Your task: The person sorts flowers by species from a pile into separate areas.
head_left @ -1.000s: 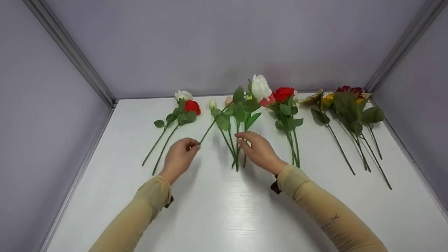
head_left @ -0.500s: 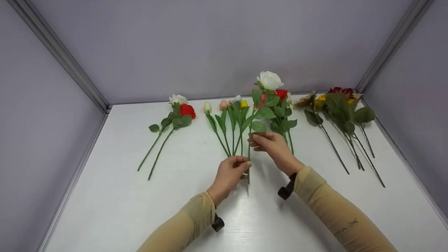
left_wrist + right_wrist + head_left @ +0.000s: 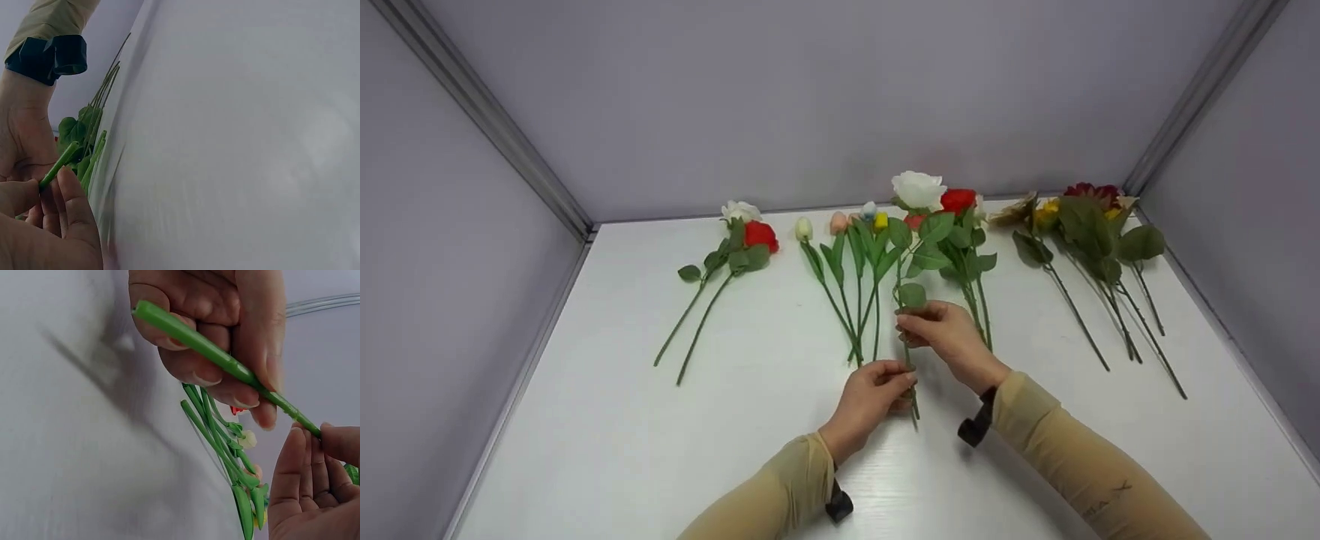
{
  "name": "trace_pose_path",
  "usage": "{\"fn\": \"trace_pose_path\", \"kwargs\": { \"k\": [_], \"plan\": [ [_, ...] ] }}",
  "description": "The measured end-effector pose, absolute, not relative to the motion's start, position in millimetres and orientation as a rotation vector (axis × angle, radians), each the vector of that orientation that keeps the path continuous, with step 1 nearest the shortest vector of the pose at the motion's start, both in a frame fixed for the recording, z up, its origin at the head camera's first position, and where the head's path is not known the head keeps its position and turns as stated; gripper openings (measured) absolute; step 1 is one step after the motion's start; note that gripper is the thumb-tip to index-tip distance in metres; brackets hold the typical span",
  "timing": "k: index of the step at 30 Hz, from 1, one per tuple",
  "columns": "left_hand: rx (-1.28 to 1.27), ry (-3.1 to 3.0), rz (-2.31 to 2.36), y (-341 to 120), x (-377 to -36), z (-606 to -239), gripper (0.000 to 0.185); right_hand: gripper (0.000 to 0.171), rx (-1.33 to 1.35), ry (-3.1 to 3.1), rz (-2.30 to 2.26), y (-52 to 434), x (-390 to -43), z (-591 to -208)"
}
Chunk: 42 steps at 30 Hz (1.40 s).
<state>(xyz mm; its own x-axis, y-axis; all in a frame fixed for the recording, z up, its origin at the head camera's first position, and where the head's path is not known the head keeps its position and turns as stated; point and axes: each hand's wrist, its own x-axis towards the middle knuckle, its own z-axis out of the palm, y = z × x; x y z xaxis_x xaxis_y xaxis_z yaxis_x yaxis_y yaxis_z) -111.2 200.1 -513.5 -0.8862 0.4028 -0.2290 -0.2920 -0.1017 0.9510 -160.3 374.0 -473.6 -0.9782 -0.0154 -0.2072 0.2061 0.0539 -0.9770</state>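
A white rose [image 3: 919,189] on a long green stem [image 3: 905,300] is held above the white table [image 3: 735,450], its head toward the back wall. My right hand [image 3: 906,322] pinches the stem [image 3: 214,351] just below the lowest leaf. Nearer me, my left hand [image 3: 906,377] pinches the stem's lower part [image 3: 59,166], and the cut end pokes out past its fingers. In the right wrist view the left hand's fingers [image 3: 225,304] curl over the stem, with the right hand's fingertips [image 3: 306,455] at its far end.
Flowers lie in rows along the back of the table: a white and a red rose [image 3: 746,240] at the left, a bunch of tulip buds [image 3: 855,262] in the middle, red roses [image 3: 964,225] behind my right hand, and sunflowers with dark blooms [image 3: 1095,240] at the right. Grey walls enclose three sides.
My left hand let go of a tulip stem at the left and moved right to take the white rose's stem. The right hand lifted the rose and drew it toward me.
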Motion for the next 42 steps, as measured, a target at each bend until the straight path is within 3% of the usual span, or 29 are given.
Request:
{"fn": "trace_pose_path", "kwargs": {
  "k": [9,18,27,36,42],
  "plan": [
    [0.116,1.712,2.045,196,-112,-515,0.029,0.034,0.197,2.13,-2.058,368,-161,-475],
    [0.152,1.788,2.01,197,-117,-518,0.018,0.039,0.154,2.085,-2.073,370,-159,-475],
    [0.207,1.813,2.001,207,-121,-513,0.029,0.035,0.107,2.266,-1.976,379,-166,-466],
    [0.637,2.237,1.535,209,-118,-504,0.03,0.029,0.089,2.793,-1.297,438,-199,-442],
    [0.927,2.414,1.241,215,-116,-500,0.031,0.028,0.062,2.997,-0.914,471,-206,-452]
  ]
}}
